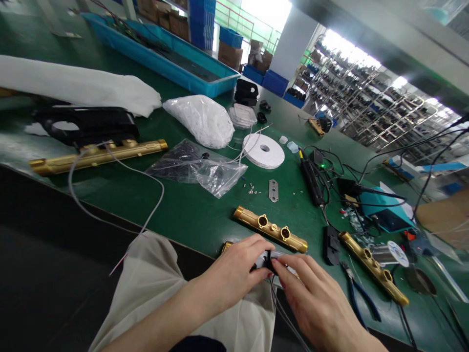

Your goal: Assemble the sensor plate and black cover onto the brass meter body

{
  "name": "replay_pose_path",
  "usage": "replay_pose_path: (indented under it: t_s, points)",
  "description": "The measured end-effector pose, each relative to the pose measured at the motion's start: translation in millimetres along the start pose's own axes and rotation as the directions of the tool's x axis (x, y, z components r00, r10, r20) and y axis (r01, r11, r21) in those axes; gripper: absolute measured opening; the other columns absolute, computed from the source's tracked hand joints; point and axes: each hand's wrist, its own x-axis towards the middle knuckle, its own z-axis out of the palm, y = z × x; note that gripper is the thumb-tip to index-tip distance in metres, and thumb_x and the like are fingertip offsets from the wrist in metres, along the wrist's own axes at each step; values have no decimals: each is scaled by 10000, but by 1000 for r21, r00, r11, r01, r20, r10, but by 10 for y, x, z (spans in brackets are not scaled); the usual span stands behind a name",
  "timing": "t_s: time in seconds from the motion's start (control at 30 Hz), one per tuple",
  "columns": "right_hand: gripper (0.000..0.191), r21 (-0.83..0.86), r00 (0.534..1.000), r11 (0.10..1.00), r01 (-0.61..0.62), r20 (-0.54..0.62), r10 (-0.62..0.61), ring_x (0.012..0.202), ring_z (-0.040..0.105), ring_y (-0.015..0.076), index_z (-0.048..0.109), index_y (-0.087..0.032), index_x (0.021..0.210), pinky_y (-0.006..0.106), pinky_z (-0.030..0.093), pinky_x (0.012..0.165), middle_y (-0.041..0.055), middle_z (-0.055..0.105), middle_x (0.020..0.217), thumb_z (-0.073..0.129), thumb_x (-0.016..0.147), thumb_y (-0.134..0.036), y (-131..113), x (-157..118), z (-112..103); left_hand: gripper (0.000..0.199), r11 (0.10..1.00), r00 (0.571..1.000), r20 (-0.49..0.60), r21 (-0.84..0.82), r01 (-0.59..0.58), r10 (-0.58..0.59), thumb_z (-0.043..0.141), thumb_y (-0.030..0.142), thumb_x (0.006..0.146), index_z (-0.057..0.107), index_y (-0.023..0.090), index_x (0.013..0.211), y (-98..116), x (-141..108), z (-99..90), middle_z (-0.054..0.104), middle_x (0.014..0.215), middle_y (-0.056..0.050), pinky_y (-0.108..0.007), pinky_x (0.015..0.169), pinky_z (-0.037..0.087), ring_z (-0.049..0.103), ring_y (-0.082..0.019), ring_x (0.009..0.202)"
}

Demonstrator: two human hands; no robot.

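Near the table's front edge, my left hand is wrapped round a brass pipe whose threaded end sticks out at the left. My right hand pinches a small black part on top of it, beside a grey piece; the fingers hide much of both. Thin grey wires hang down between my hands. Just beyond them lies a second brass pipe with two round openings. A metal plate and several small screws are farther back.
Pliers, another brass pipe and a solder spool lie at the right, near a black screwdriver. Behind are plastic bags, a white tape roll and a blue tray. A brass pipe with wires lies left.
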Motion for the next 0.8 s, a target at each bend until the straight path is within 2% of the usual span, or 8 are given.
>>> replay_pose_path:
  t_s: [0.2,0.27,0.33,0.4,0.47,0.57,0.67,0.8]
  points:
    - [276,159,992,980,-117,-32,123,847,567,200,610,-123,1090,335,550,682,114,624,982,439,880,-75,111,58,-111,367,1000,1000,4,-19,21,-21,664,136,785,554,284,1102,19,6,-7,582,1103,45,-263,921,400,538,-146,1037]
    - [235,200,974,959,-202,-60,218,851,580,177,628,-156,1051,310,542,710,89,632,957,450,900,-127,322,98,-116,351,999,999,16,-14,33,-33,647,142,788,559,286,1096,26,9,-11,583,1111,37,-283,928,403,534,-162,1046]
    - [224,176,934,923,-342,-40,354,868,597,159,641,-179,1030,289,534,755,69,641,956,449,913,-183,653,151,-67,338,999,998,29,-5,54,-54,618,152,794,560,285,1099,22,14,-9,580,1122,23,-301,924,412,535,-177,1046]
    - [242,78,864,860,-504,21,504,891,613,146,645,-174,1032,273,520,808,65,650,984,436,911,-175,1057,238,22,344,996,994,47,4,95,-95,597,151,784,561,284,1099,10,23,-4,577,1131,16,-312,919,421,540,-187,1043]
    - [258,15,804,804,-594,5,594,958,607,166,636,-130,1055,300,493,884,105,644,1029,429,900,-127,1449,373,116,358,990,988,59,14,139,-140,592,156,767,564,283,1100,0,38,-2,573,1144,11,-320,915,427,545,-199,1045]
    - [254,-5,697,698,-717,-57,715,1037,571,219,589,-101,1105,404,471,923,134,596,1112,523,898,-234,1851,615,230,357,986,985,42,26,164,-165,590,173,758,578,275,1099,13,56,-13,577,1147,-2,-328,910,432,554,-215,1035]
    - [369,54,571,578,-814,-105,814,1046,554,233,537,-115,1160,441,475,903,125,546,1180,570,879,-352,2010,807,304,354,986,985,60,38,163,-165,586,183,764,575,276,1105,41,61,-30,572,1156,-1,-331,921,425,547,-214,1046]
    - [377,201,438,462,-864,-153,886,989,567,215,530,-121,1155,411,493,855,116,550,1145,553,885,-382,2083,878,338,377,985,980,101,52,167,-172,593,175,768,556,275,1130,41,60,-37,563,1167,1,-313,929,414,535,-201,1062]
